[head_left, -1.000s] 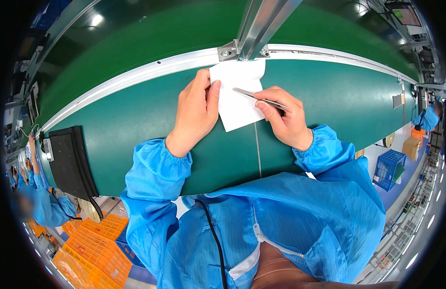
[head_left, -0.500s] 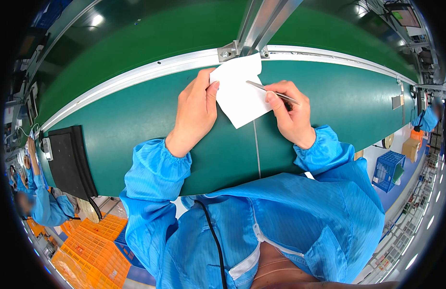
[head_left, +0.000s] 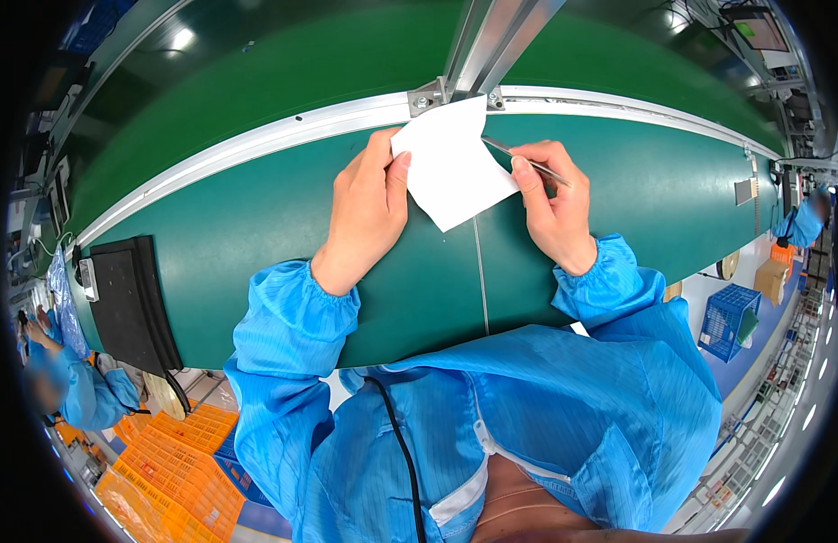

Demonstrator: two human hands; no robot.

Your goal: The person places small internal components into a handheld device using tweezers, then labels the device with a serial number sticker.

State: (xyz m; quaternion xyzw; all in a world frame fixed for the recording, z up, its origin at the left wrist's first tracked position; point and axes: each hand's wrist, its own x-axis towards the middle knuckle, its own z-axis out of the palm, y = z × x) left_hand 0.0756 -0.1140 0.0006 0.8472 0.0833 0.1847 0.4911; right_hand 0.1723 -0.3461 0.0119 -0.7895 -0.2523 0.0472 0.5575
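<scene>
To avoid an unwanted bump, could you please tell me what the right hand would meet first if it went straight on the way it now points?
Likely the white sheet: the thin metal tool in the right hand aims toward its right edge, though depth is unclear.

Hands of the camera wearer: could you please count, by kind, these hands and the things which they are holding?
Left hand and right hand: 2
White sheet: 1
Metal tool: 1
Total: 4
</scene>
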